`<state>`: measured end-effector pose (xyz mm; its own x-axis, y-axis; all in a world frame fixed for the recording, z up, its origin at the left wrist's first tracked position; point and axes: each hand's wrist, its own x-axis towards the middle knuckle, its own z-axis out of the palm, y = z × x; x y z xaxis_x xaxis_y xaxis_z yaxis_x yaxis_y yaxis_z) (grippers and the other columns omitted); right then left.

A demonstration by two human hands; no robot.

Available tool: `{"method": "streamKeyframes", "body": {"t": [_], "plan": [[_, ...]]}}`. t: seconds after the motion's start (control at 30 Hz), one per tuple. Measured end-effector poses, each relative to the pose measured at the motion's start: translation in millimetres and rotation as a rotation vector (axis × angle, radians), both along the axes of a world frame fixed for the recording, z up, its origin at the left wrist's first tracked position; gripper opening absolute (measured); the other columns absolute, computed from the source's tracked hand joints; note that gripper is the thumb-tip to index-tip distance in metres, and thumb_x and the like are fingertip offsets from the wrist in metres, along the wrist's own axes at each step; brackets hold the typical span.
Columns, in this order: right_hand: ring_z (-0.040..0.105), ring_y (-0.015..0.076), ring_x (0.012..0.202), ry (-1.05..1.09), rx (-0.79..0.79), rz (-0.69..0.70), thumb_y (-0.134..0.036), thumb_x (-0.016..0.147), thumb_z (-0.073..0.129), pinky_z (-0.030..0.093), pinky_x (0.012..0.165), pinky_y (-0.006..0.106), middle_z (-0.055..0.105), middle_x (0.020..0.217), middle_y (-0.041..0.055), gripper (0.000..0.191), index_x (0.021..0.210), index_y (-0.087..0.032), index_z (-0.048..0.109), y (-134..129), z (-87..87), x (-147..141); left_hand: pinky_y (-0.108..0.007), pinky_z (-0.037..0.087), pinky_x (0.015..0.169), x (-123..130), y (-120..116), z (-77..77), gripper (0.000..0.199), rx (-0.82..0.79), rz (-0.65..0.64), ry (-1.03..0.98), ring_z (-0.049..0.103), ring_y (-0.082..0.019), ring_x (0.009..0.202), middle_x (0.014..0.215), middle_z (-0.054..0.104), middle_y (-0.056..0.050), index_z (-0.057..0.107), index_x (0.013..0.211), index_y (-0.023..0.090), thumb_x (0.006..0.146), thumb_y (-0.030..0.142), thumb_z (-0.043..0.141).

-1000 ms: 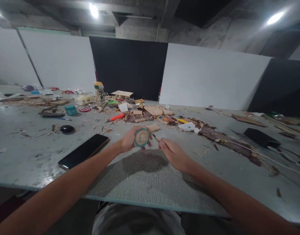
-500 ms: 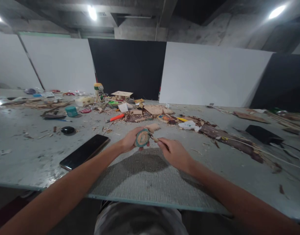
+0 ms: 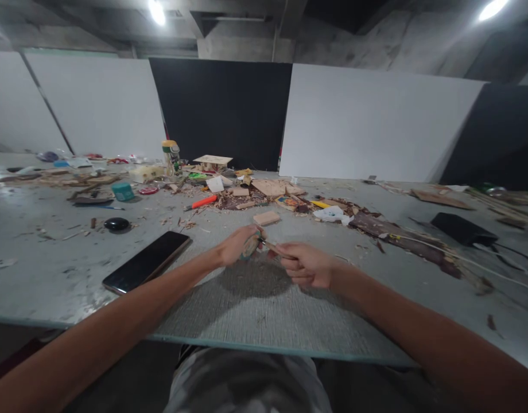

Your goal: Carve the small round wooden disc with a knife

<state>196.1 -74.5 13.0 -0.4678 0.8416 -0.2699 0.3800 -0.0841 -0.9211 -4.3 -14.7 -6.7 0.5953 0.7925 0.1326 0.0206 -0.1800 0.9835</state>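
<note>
My left hand [image 3: 239, 245] is wrapped round a small round piece [image 3: 249, 246] with a teal rim and a wood-coloured face, now seen tilted and partly covered by the fingers. My right hand [image 3: 305, 264] grips a thin tool with a light wooden handle [image 3: 278, 249]. Its dark tip touches or nearly touches the teal rim; the exact contact is too small to tell. A small wooden block [image 3: 266, 218] lies on the table just beyond both hands.
On the grey table [image 3: 229, 321] lie a black phone [image 3: 147, 262], a black oval object [image 3: 116, 223], a teal container [image 3: 123, 191], an orange cutter [image 3: 204, 202], wood scraps, a strip of bark [image 3: 402, 241] and a black box [image 3: 463, 229] with a cable.
My left hand has turned the round piece so its face shows less. The right hand has rolled over, with its fingers now curled round the handle. The view has shifted slightly.
</note>
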Motion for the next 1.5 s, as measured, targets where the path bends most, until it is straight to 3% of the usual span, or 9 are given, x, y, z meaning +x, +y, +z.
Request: {"method": "streamKeyframes", "body": {"t": [0.23, 0.33, 0.43, 0.5, 0.57, 0.7, 0.77, 1.37, 1.5], "plan": [[0.042, 0.0138, 0.058, -0.440, 0.790, -0.196, -0.033, 0.089, 0.053, 0.026, 0.054, 0.027, 0.054, 0.066, 0.0032, 0.022, 0.072, -0.020, 0.057, -7, -7.3, -13, -0.018, 0.035, 0.039, -3, 2, 6.9, 0.024, -0.045, -0.025, 0.116, 0.053, -0.010, 0.049, 0.075, 0.062, -0.005, 0.055, 0.091, 0.014, 0.078, 0.034, 0.052], [0.036, 0.0114, 0.051, -0.261, 0.580, -0.157, -0.040, 0.090, 0.052, 0.025, 0.048, 0.024, 0.046, 0.058, -0.0005, 0.027, 0.074, -0.020, 0.056, -4, -6.8, -8, -0.019, 0.034, 0.036, -3, 1, 6.6, 0.027, -0.038, -0.035, 0.101, 0.052, -0.011, 0.046, 0.070, 0.061, -0.005, 0.055, 0.091, 0.014, 0.079, 0.038, 0.050], [0.017, 0.0101, 0.039, 0.022, 0.014, 0.033, -0.047, 0.096, 0.035, 0.020, 0.037, 0.022, 0.024, 0.048, -0.0086, 0.035, 0.087, -0.021, 0.056, 2, -4.2, 4, -0.019, 0.036, 0.037, -1, -1, 6.5, 0.029, -0.056, -0.081, 0.071, 0.052, -0.011, 0.047, 0.065, 0.060, -0.005, 0.056, 0.089, 0.014, 0.081, 0.041, 0.050], [0.010, 0.0102, 0.038, 0.131, -0.152, 0.094, -0.046, 0.097, 0.030, 0.017, 0.034, 0.022, 0.019, 0.049, -0.0103, 0.035, 0.095, -0.021, 0.056, 4, -3.0, 10, -0.019, 0.039, 0.038, -1, 0, 5.6, 0.030, -0.082, -0.114, 0.037, 0.055, -0.013, 0.051, 0.070, 0.063, -0.007, 0.057, 0.090, 0.014, 0.081, 0.042, 0.052], [0.014, 0.0100, 0.039, 0.111, -0.054, 0.054, -0.045, 0.097, 0.033, 0.019, 0.036, 0.021, 0.023, 0.050, -0.0094, 0.034, 0.095, -0.021, 0.058, 3, -3.2, 11, -0.021, 0.042, 0.040, -2, 3, 3.6, 0.031, -0.130, -0.123, -0.016, 0.059, -0.015, 0.054, 0.077, 0.066, -0.009, 0.058, 0.094, 0.013, 0.081, 0.041, 0.052], [0.040, 0.0124, 0.054, -0.156, 0.483, -0.116, -0.037, 0.093, 0.047, 0.029, 0.049, 0.024, 0.046, 0.061, -0.0013, 0.025, 0.077, -0.020, 0.058, 0, -6.5, 4, -0.024, 0.045, 0.041, -6, 11, -1.5, 0.039, -0.255, -0.123, -0.130, 0.064, -0.019, 0.059, 0.082, 0.068, -0.011, 0.060, 0.104, 0.011, 0.083, 0.041, 0.046], [0.045, 0.0147, 0.061, -0.255, 0.617, -0.133, -0.033, 0.093, 0.047, 0.030, 0.054, 0.026, 0.052, 0.066, 0.0013, 0.025, 0.073, -0.021, 0.056, -1, -8.2, -1, -0.024, 0.046, 0.043, -7, 13, -3.2, 0.042, -0.266, -0.151, -0.150, 0.065, -0.020, 0.062, 0.080, 0.068, -0.012, 0.061, 0.105, 0.010, 0.082, 0.041, 0.046], [0.037, 0.0148, 0.053, -0.185, 0.467, -0.148, -0.039, 0.092, 0.047, 0.024, 0.048, 0.027, 0.044, 0.057, 0.0000, 0.030, 0.069, -0.023, 0.053, -4, -13.9, -4, -0.029, 0.049, 0.053, -6, 6, 2.5, 0.044, -0.294, -0.190, -0.181, 0.065, -0.023, 0.071, 0.090, 0.070, -0.018, 0.064, 0.099, 0.007, 0.075, 0.038, 0.042], [0.044, 0.0160, 0.060, -0.238, 0.593, -0.149, -0.037, 0.094, 0.043, 0.029, 0.054, 0.027, 0.051, 0.065, 0.0019, 0.029, 0.071, -0.022, 0.053, -6, -16.5, -6, -0.028, 0.047, 0.051, -4, 7, -0.4, 0.048, -0.312, -0.169, -0.203, 0.064, -0.023, 0.069, 0.088, 0.070, -0.017, 0.064, 0.101, 0.007, 0.075, 0.039, 0.040]]}}
